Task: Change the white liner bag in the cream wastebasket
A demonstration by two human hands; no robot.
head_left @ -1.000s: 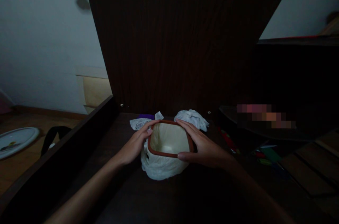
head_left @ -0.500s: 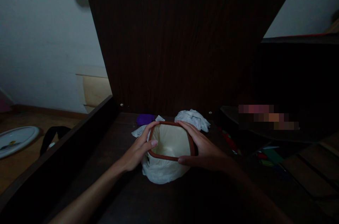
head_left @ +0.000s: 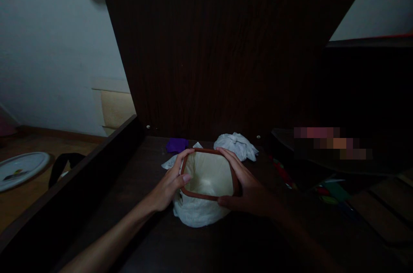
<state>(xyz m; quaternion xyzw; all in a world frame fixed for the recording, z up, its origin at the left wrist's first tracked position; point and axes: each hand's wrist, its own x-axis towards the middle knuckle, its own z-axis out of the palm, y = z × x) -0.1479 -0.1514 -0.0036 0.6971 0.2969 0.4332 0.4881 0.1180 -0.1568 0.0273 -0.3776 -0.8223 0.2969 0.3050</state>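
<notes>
2 things lie on the wooden floor at far left, a white plate [head_left: 21,170] and a black strap [head_left: 63,163], both outside the raised board that edges our dark work surface [head_left: 193,243]. Our left hand [head_left: 167,185] grips the left side of the brown rim ring [head_left: 206,151], thumb on the near edge and fingers reaching the far corner. Behind that hand sit a purple object [head_left: 177,144] and a white scrap [head_left: 169,162]. The ring caps a small cream bin [head_left: 209,170] at the middle of the surface. A white bag liner [head_left: 196,213] looks pinched between ring and bin wall, which is why it bunches out below. Our right hand [head_left: 250,189] clasps the ring's right side, so the bin is braced from 2 opposite sides and stands upright. 1 crumpled white cloth [head_left: 237,145] lies just behind; coloured items [head_left: 325,189], too dim to name, lie further right.
</notes>
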